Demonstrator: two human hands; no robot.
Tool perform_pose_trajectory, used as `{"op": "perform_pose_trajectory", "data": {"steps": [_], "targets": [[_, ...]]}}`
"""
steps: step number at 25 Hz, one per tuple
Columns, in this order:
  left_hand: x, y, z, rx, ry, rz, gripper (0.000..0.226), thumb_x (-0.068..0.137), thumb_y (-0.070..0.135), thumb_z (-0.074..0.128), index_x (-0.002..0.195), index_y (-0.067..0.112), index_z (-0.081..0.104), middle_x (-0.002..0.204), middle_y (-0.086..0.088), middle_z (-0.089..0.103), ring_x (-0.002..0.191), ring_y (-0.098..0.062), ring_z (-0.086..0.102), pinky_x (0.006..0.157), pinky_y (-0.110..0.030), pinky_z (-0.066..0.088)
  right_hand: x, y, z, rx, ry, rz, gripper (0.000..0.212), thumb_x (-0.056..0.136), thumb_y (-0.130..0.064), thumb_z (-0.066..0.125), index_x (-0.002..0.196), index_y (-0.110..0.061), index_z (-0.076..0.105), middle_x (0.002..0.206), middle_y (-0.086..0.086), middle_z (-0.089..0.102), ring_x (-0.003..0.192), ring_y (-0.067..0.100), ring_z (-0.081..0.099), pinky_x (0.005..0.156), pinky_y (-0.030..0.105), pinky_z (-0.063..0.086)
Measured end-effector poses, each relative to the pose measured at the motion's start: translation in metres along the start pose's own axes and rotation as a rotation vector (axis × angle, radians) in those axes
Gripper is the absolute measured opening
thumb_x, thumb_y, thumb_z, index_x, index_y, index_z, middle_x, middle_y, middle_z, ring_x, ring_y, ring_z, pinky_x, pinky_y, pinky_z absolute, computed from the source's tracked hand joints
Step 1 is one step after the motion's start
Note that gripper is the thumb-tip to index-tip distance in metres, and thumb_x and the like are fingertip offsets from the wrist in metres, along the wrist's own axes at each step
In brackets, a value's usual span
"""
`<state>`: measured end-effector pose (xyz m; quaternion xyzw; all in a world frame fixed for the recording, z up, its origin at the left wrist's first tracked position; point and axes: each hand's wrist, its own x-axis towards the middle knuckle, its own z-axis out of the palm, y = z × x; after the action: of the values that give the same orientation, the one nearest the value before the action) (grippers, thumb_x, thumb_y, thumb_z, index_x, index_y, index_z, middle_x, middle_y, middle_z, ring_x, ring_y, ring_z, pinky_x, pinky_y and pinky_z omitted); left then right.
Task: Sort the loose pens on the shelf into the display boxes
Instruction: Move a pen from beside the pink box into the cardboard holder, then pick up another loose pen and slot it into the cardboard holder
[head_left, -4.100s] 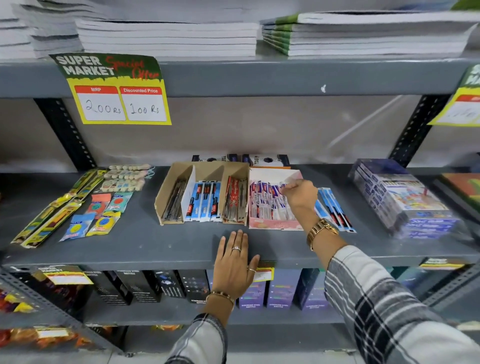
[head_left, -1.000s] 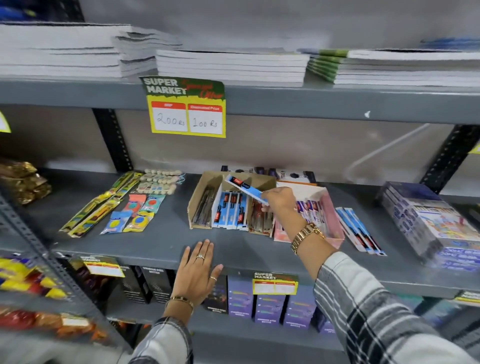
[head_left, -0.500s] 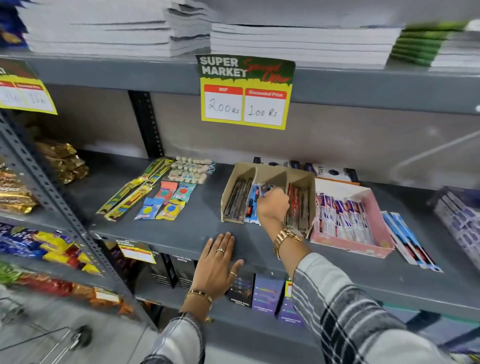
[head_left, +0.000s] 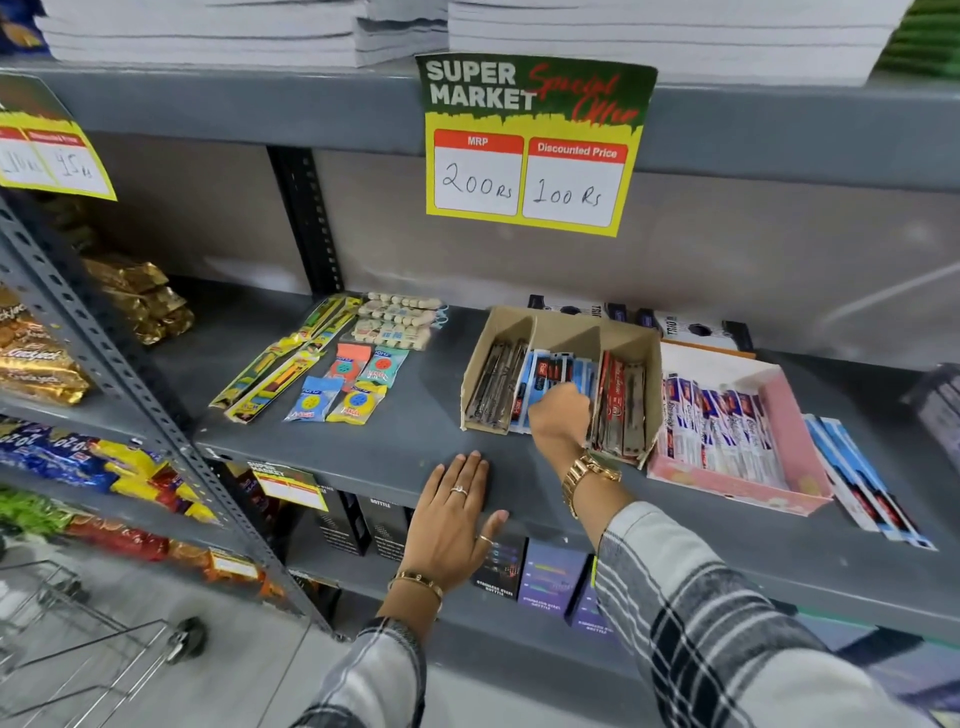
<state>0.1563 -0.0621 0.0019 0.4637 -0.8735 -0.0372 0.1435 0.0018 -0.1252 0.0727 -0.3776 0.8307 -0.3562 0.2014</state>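
A three-part cardboard display box (head_left: 480, 364) stands on the grey shelf (head_left: 415, 441). It holds dark pens (head_left: 496, 384) on the left, blue pen packs (head_left: 550, 366) in the middle and red packs (head_left: 621, 405) on the right. My right hand (head_left: 561, 415) reaches into the middle part, fingers curled down on a blue pen pack. My left hand (head_left: 452, 519) lies flat on the shelf's front edge, holding nothing. To the right, a pink display box (head_left: 789, 415) holds several white-and-blue packs. Loose blue pen packs (head_left: 862, 483) lie on the shelf beside it.
Pencil packs (head_left: 280, 374) and small sharpener and eraser packs (head_left: 343, 384) lie to the left. Dark boxes (head_left: 691, 327) stand behind the cardboard box. A price sign (head_left: 530, 145) hangs from the shelf above. A wire cart (head_left: 78, 649) stands at lower left.
My right hand carried a blue pen pack from the right side leftward and lowered it into the cardboard box's middle part. The view has swung left. My left hand stays on the shelf edge.
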Motion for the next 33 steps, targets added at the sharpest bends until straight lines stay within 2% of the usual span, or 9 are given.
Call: {"op": "perform_pose_trajectory", "data": {"steps": [6,10,14,16,18,21,25,31,33], "targets": [[-0.001,0.003,-0.004,-0.009,-0.027,-0.008,0.065,0.089,0.043,0.026,0.127,-0.004,0.050,0.131,-0.020,0.054,0.122,-0.036,0.049,0.099,-0.058,0.036,0.004,0.005,-0.003,0.022,-0.029,-0.131,0.016,0.085,0.009,0.050,0.082,0.009,0.066,0.094,0.028,0.069,0.099,0.037,0.066,0.073,0.036,0.052],[-0.002,0.006,-0.004,0.013,-0.023,-0.027,0.068,0.090,0.046,0.021,0.129,-0.004,0.047,0.134,-0.021,0.051,0.124,-0.036,0.046,0.102,-0.058,0.031,0.001,0.006,-0.013,0.091,-0.019,-0.268,0.027,0.087,0.004,0.051,0.103,0.002,0.072,0.110,0.018,0.072,0.106,0.029,0.066,0.090,0.030,0.051],[0.001,0.027,0.000,-0.012,-0.019,0.005,0.084,0.089,0.059,0.001,0.136,-0.001,0.036,0.143,-0.018,0.040,0.133,-0.034,0.034,0.111,-0.050,0.016,-0.004,0.006,-0.042,0.231,0.127,-0.425,0.024,0.087,0.002,0.053,0.100,0.000,0.073,0.100,0.019,0.074,0.090,0.031,0.070,0.083,0.037,0.057],[0.003,0.043,0.008,-0.004,-0.020,0.036,0.072,0.094,0.054,0.015,0.139,0.000,0.031,0.146,-0.016,0.035,0.137,-0.031,0.027,0.113,-0.047,0.009,-0.001,0.014,-0.067,0.199,0.219,-0.453,0.021,0.085,0.000,0.059,0.100,-0.003,0.073,0.096,0.016,0.076,0.085,0.026,0.071,0.075,0.028,0.056],[0.005,0.061,0.013,-0.011,-0.023,0.067,0.060,0.097,0.042,0.038,0.138,0.000,0.032,0.146,-0.017,0.037,0.136,-0.031,0.029,0.113,-0.048,0.011,0.007,0.032,-0.095,0.126,0.281,-0.417,0.021,0.086,-0.002,0.058,0.100,-0.005,0.073,0.099,0.014,0.075,0.087,0.026,0.071,0.076,0.026,0.053],[0.011,0.092,0.017,0.016,-0.026,0.119,0.059,0.098,0.043,0.030,0.134,-0.002,0.040,0.140,-0.018,0.045,0.131,-0.033,0.038,0.110,-0.051,0.023,0.022,0.071,-0.141,0.061,0.359,-0.247,0.025,0.086,-0.003,0.056,0.106,-0.006,0.071,0.107,0.016,0.073,0.093,0.030,0.069,0.082,0.028,0.052],[0.018,0.134,0.025,-0.010,-0.041,0.192,0.057,0.097,0.038,0.041,0.136,-0.002,0.037,0.143,-0.018,0.041,0.134,-0.033,0.034,0.111,-0.052,0.017,0.031,0.124,-0.195,-0.064,0.451,-0.098,0.027,0.086,-0.005,0.053,0.107,-0.006,0.071,0.109,0.020,0.071,0.102,0.036,0.065,0.085,0.035,0.051],[0.023,0.183,0.027,-0.021,-0.097,0.256,0.054,0.086,0.026,0.066,0.126,-0.006,0.050,0.130,-0.022,0.055,0.121,-0.038,0.049,0.099,-0.063,0.032,0.040,0.192,-0.238,-0.332,0.353,0.068,0.027,0.087,-0.005,0.050,0.105,0.005,0.067,0.111,0.027,0.065,0.105,0.039,0.062,0.087,0.039,0.051],[0.024,0.192,0.028,-0.021,-0.086,0.247,0.048,0.092,0.033,0.053,0.122,-0.005,0.055,0.125,-0.021,0.059,0.116,-0.037,0.054,0.093,-0.064,0.037,0.041,0.206,-0.242,-0.388,0.300,0.119,0.028,0.089,-0.008,0.050,0.109,0.006,0.064,0.116,0.026,0.063,0.109,0.039,0.060,0.089,0.040,0.051]]}}
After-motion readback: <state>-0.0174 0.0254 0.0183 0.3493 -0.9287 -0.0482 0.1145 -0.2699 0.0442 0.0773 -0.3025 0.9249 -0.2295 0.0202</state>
